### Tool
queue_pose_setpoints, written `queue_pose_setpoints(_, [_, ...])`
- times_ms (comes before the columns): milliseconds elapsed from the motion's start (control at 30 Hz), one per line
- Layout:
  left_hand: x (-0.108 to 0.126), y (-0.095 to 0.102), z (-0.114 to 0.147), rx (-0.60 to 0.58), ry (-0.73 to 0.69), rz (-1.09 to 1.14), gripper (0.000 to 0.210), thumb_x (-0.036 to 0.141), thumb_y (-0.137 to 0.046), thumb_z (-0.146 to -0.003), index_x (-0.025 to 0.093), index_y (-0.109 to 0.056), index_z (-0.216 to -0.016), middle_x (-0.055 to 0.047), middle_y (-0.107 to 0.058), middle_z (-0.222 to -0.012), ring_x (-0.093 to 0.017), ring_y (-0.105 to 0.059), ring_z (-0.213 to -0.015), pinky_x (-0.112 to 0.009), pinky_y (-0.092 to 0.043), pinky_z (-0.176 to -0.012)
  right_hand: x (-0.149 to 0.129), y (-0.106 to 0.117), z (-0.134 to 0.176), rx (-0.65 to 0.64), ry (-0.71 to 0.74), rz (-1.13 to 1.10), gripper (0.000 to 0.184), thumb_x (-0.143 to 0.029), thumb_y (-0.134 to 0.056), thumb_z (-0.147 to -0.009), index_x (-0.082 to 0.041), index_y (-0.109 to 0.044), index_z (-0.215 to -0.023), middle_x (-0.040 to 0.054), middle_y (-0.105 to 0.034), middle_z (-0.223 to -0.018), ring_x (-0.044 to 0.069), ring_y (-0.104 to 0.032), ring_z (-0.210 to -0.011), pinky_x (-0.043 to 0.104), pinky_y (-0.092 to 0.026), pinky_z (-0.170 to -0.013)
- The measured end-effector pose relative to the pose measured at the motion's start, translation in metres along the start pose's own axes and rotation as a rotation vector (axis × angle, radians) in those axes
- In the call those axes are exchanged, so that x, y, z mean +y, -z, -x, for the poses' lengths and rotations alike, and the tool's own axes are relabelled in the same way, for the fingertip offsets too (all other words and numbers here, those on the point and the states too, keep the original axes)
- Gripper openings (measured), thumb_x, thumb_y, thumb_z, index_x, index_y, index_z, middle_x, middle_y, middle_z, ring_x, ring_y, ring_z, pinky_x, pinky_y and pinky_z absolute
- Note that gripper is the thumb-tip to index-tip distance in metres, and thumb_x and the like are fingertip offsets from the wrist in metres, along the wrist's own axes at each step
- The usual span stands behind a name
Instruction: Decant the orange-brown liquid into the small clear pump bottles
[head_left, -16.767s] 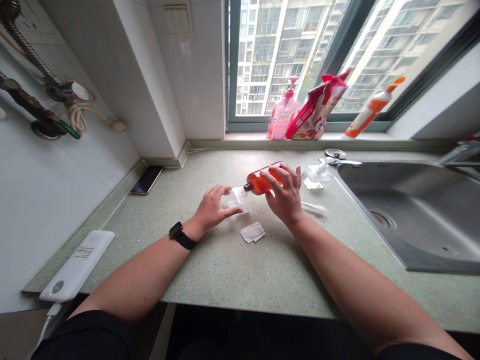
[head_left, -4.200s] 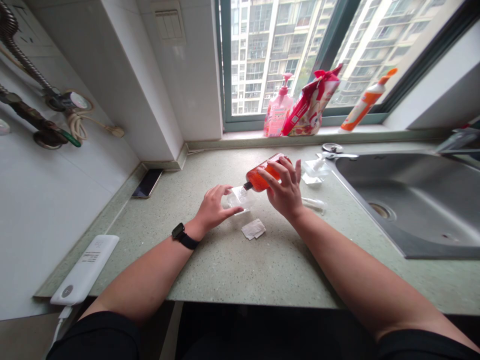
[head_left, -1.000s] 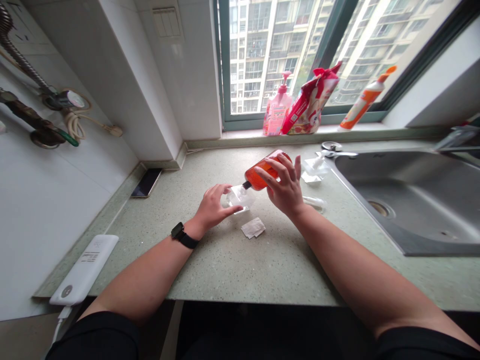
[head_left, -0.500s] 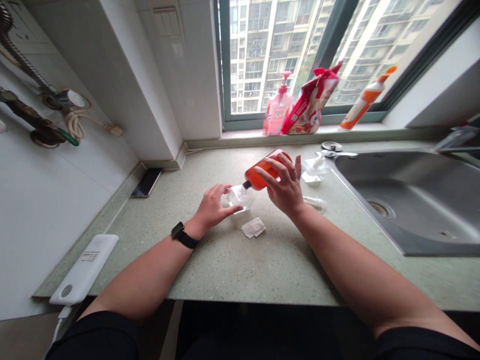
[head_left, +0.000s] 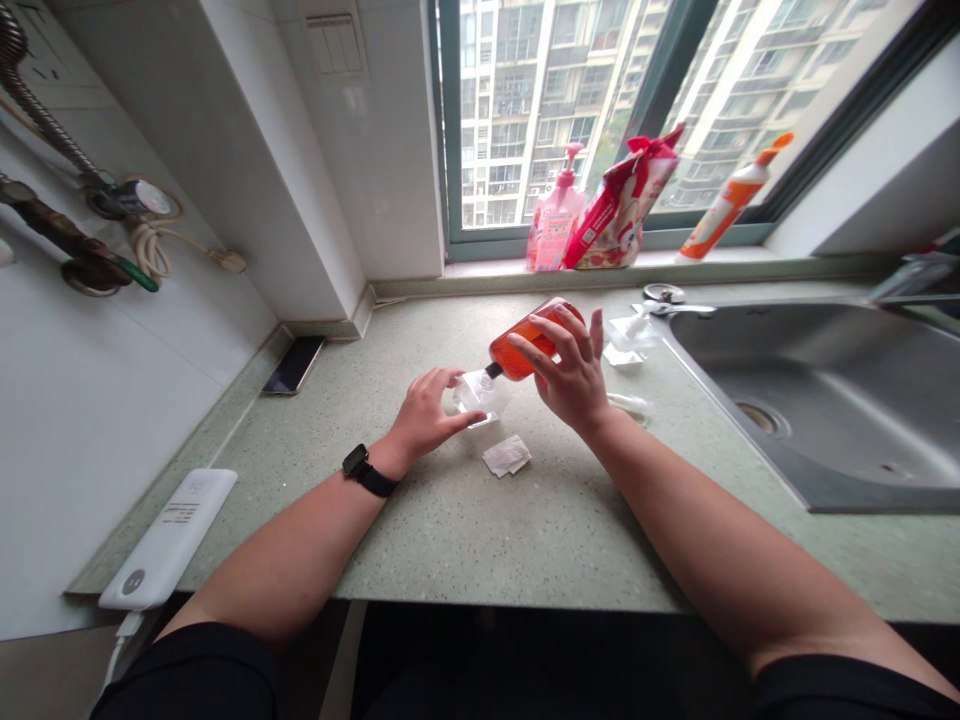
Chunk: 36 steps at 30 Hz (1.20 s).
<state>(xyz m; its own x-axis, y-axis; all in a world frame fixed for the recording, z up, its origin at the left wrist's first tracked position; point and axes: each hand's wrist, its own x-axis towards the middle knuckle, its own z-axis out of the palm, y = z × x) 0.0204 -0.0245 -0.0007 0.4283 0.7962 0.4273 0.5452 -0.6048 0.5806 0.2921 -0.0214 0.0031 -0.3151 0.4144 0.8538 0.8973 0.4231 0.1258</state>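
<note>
My right hand [head_left: 566, 365] grips an orange-red bottle [head_left: 523, 348], tilted so its dark neck points down to the left. That neck meets the mouth of a clear, angular plastic bottle [head_left: 487, 398] standing on the counter. Fingers and thumb of my left hand [head_left: 429, 410] close around the clear bottle from the left. In front of it lies a folded white tissue [head_left: 507, 456]. To the right of the tilted bottle rests a clear pump head [head_left: 637, 325]. A thin clear item [head_left: 630, 404] lies partly hidden behind my right wrist.
A steel sink [head_left: 810, 400] takes up the right side. On the window ledge stand a pink pump bottle [head_left: 555, 225], a red bag [head_left: 622, 215] and an orange-and-white bottle [head_left: 724, 210]. A phone [head_left: 294, 364] and a white power bank [head_left: 169, 540] lie at left.
</note>
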Motion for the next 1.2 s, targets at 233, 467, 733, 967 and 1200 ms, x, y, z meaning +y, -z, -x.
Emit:
queue_pose_setpoints(233, [-0.0001, 0.0, 0.0002, -0.003, 0.005, -0.005, 0.063, 0.057, -0.089, -0.081, 0.024, -0.062, -0.128, -0.008, -0.073, -0.117, -0.031, -0.07, -0.112, -0.05, -0.052, -0.104, -0.0001, 0.0001, -0.0006, 0.008, 0.004, 0.005, 0.088, -0.007, -0.063, -0.095, -0.055, -0.035, -0.162, 0.001, -0.058, -0.152, 0.035, -0.043, -0.154, 0.073, -0.022, -0.131])
queue_pose_setpoints(467, [-0.001, -0.0004, 0.0001, 0.001, 0.001, -0.011, 0.064, 0.057, -0.089, -0.08, 0.024, -0.063, -0.128, -0.008, -0.073, -0.117, -0.03, -0.07, -0.111, -0.049, -0.053, -0.102, 0.0001, 0.0001, -0.0006, 0.01, 0.01, 0.009, 0.088, -0.006, -0.063, -0.094, -0.055, -0.036, -0.162, 0.0007, -0.059, -0.151, 0.035, -0.043, -0.154, 0.074, -0.022, -0.131])
queue_pose_setpoints(733, [-0.0007, -0.0001, 0.0005, 0.008, -0.009, -0.018, 0.063, 0.058, -0.088, -0.081, 0.024, -0.063, -0.128, -0.008, -0.074, -0.116, -0.03, -0.07, -0.11, -0.049, -0.054, -0.1, 0.0015, 0.0, -0.0006, 0.002, 0.008, -0.015, 0.09, -0.006, -0.064, -0.093, -0.057, -0.035, -0.162, -0.0005, -0.058, -0.152, 0.035, -0.042, -0.155, 0.073, -0.02, -0.132])
queue_pose_setpoints(967, [-0.0004, 0.0001, 0.0004, 0.006, -0.008, -0.016, 0.063, 0.057, -0.088, -0.081, 0.023, -0.063, -0.127, -0.008, -0.073, -0.116, -0.03, -0.07, -0.11, -0.049, -0.053, -0.101, 0.0021, 0.0, -0.0003, -0.011, 0.007, -0.002, 0.089, -0.007, -0.063, -0.094, -0.057, -0.036, -0.161, -0.0008, -0.057, -0.153, 0.036, -0.042, -0.155, 0.075, -0.021, -0.131])
queue_pose_setpoints(1200, [-0.0006, -0.0003, 0.0002, 0.003, -0.005, -0.01, 0.063, 0.058, -0.088, -0.081, 0.024, -0.063, -0.128, -0.008, -0.073, -0.117, -0.03, -0.07, -0.111, -0.05, -0.053, -0.102, 0.0006, 0.0022, -0.0033, 0.021, 0.023, -0.006, 0.088, -0.006, -0.061, -0.095, -0.057, -0.036, -0.161, -0.001, -0.058, -0.151, 0.034, -0.043, -0.155, 0.072, -0.025, -0.131])
